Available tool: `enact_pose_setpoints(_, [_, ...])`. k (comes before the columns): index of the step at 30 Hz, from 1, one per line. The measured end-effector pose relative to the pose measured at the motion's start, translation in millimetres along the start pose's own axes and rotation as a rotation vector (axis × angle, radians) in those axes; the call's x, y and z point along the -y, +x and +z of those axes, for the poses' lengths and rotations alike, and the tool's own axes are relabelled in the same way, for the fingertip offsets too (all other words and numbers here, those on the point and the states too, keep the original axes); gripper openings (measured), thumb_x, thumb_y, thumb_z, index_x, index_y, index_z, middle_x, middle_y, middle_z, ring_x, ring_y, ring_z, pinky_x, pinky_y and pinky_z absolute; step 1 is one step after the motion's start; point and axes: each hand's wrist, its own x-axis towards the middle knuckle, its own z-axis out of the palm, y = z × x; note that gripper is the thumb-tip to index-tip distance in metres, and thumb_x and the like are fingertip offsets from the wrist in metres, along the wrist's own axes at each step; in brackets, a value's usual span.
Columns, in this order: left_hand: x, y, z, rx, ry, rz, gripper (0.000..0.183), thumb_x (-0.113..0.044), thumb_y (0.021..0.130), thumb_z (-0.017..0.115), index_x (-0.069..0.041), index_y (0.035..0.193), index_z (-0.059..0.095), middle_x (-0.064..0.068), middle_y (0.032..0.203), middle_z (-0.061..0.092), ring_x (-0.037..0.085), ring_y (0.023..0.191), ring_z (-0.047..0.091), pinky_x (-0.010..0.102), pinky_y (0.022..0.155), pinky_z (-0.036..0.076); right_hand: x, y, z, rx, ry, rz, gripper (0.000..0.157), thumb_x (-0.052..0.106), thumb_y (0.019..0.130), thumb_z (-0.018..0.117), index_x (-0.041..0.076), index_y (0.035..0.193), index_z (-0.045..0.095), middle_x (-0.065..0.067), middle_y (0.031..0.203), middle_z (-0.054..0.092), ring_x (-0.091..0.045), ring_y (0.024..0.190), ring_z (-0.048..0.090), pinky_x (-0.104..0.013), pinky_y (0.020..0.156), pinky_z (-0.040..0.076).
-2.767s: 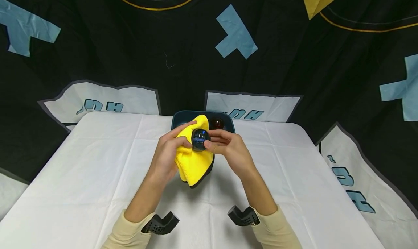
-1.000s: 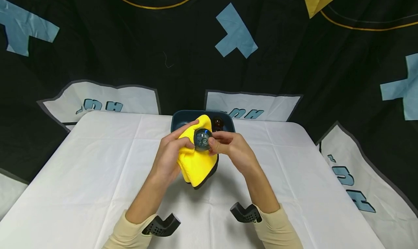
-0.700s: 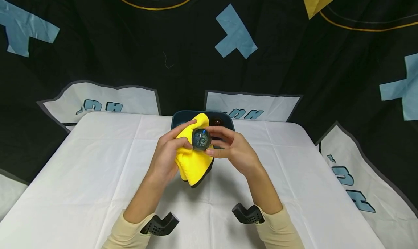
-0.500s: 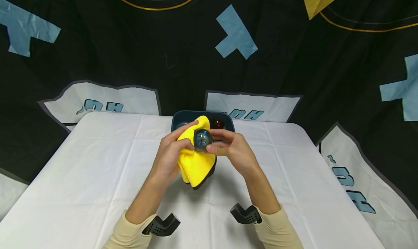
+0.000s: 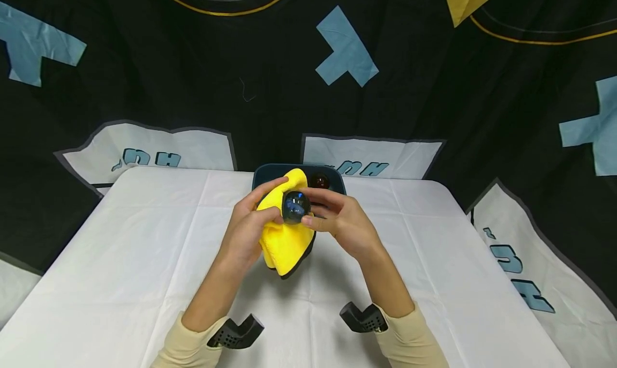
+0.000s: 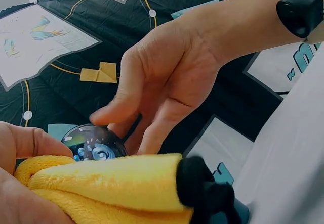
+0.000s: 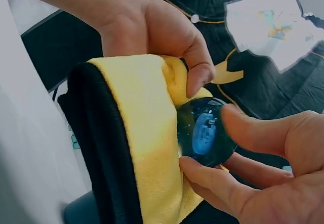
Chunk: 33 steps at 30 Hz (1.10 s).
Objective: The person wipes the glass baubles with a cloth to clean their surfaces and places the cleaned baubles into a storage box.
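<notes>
Two bare hands meet over a table (image 5: pixel 144 245) draped in white, a yellow cloth (image 5: pixel 286 247) and a dark, glassy ball (image 5: pixel 295 208) between them. The left hand (image 5: pixel 245 226) grips the cloth, fingers behind it and thumb across the front, the thumb's tip at the ball's near edge. The ball nestles against the yellow side of the cloth, its right half bare; the cloth's lower end hangs free, black edging showing along its border. From the other side the right hand (image 5: pixel 346 223) holds the ball in a pinch, thumb below and fingertips above, the fingers set only as far apart as the ball is wide. Blue patches glint in the glass, though I cannot tell whether they lie inside it or are reflections. Just beyond the hands, near the table's far edge, sits a dark blue-green tray (image 5: pixel 266 176), partly hidden by the cloth, with a dark red ball (image 5: pixel 320 181) inside toward its right end. Black devices (image 5: pixel 236 333) ride at both wrists, at the cuffs of beige sleeves (image 5: pixel 185 346). Behind the table hangs a black backdrop (image 5: pixel 193 79) bearing pale blue shapes (image 5: pixel 348 47), yellow lines and white panels (image 5: pixel 371 151).
</notes>
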Motion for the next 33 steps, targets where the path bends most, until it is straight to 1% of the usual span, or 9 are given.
enact_pose_setpoints(4, [1.4,0.0,0.6,-0.004,0.022,-0.010,0.065,0.001,0.081,0.058,-0.026,0.139,0.060,0.005,0.143,0.047,0.030,0.118,0.053,0.038,0.090,0.050,-0.1,0.1,-1.1,-0.018,-0.057,0.028,0.053,0.004,0.085,0.076,0.010,0.136,0.063,-0.008,0.136,0.064,-0.025,0.119,0.066,-0.040,0.105,0.051])
enact_pose_setpoints(6, [2.3,-0.2,1.8,-0.003,0.025,-0.015,0.064,0.001,0.081,0.058,-0.026,0.139,0.060,0.005,0.143,0.047,0.030,0.118,0.054,0.037,0.091,0.050,-1.7,0.4,-2.7,-0.026,-0.086,0.052,0.048,0.012,0.088,0.076,0.009,0.134,0.066,-0.010,0.128,0.069,-0.024,0.111,0.071,-0.041,0.104,0.052])
enact_pose_setpoints(11, [2.0,-0.8,2.7,-0.019,0.038,-0.010,0.064,0.001,0.081,0.058,-0.028,0.139,0.060,0.005,0.143,0.047,0.030,0.119,0.052,0.038,0.091,0.049,-6.3,4.0,-5.0,0.020,-0.078,0.086,0.041,0.028,0.094,0.071,0.004,0.128,0.068,-0.015,0.116,0.074,-0.026,0.094,0.076,-0.042,0.102,0.053])
enact_pose_setpoints(17, [1.7,0.4,2.5,-0.021,0.036,-0.005,0.064,0.001,0.082,0.057,-0.028,0.139,0.060,0.003,0.144,0.046,0.029,0.120,0.052,0.039,0.091,0.049,-3.9,3.1,-1.0,-0.021,-0.044,0.020,0.046,0.021,0.092,0.073,0.013,0.137,0.063,-0.012,0.130,0.066,-0.023,0.110,0.070,-0.038,0.101,0.054])
enact_pose_setpoints(19, [0.8,-0.4,2.3,-0.017,0.023,-0.002,0.064,0.001,0.082,0.056,-0.028,0.139,0.060,0.003,0.143,0.046,0.030,0.120,0.053,0.039,0.091,0.050,-1.8,1.7,-1.4,-0.005,-0.008,0.002,0.049,0.015,0.092,0.073,0.013,0.139,0.062,-0.011,0.135,0.062,-0.024,0.118,0.066,-0.035,0.101,0.053])
enact_pose_setpoints(23, [-1.5,-2.3,2.5,-0.013,0.020,0.011,0.066,0.002,0.081,0.056,-0.028,0.139,0.060,0.003,0.143,0.047,0.030,0.120,0.053,0.040,0.090,0.051,0.8,1.1,-4.7,0.056,0.058,-0.005,0.052,0.001,0.090,0.070,0.006,0.141,0.060,-0.012,0.142,0.060,-0.029,0.124,0.061,-0.033,0.102,0.052])
enact_pose_setpoints(26, [-2.3,-3.2,3.6,-0.009,0.041,0.011,0.066,0.003,0.080,0.057,-0.028,0.139,0.060,0.003,0.143,0.047,0.030,0.120,0.052,0.040,0.090,0.050,0.2,1.1,-5.8,0.040,0.054,0.003,0.053,-0.001,0.088,0.071,0.005,0.140,0.060,-0.012,0.140,0.061,-0.027,0.122,0.062,-0.034,0.102,0.052])
enact_pose_setpoints(29, [-2.5,-3.7,4.4,-0.010,0.053,0.000,0.067,0.003,0.080,0.058,-0.029,0.139,0.060,0.004,0.143,0.046,0.030,0.120,0.052,0.040,0.091,0.050,-2.1,0.6,-5.3,-0.006,0.018,0.027,0.048,0.007,0.090,0.073,0.005,0.137,0.063,-0.014,0.130,0.067,-0.025,0.111,0.069,-0.035,0.101,0.053])
enact_pose_setpoints(33, [-3.2,-4.2,4.3,-0.013,0.044,-0.007,0.067,0.002,0.080,0.058,-0.030,0.139,0.060,0.004,0.143,0.046,0.030,0.120,0.052,0.039,0.091,0.049,-4.4,1.0,-3.6,-0.030,-0.009,0.050,0.042,0.019,0.093,0.071,0.004,0.132,0.065,-0.016,0.120,0.071,-0.025,0.102,0.072,-0.040,0.103,0.053])
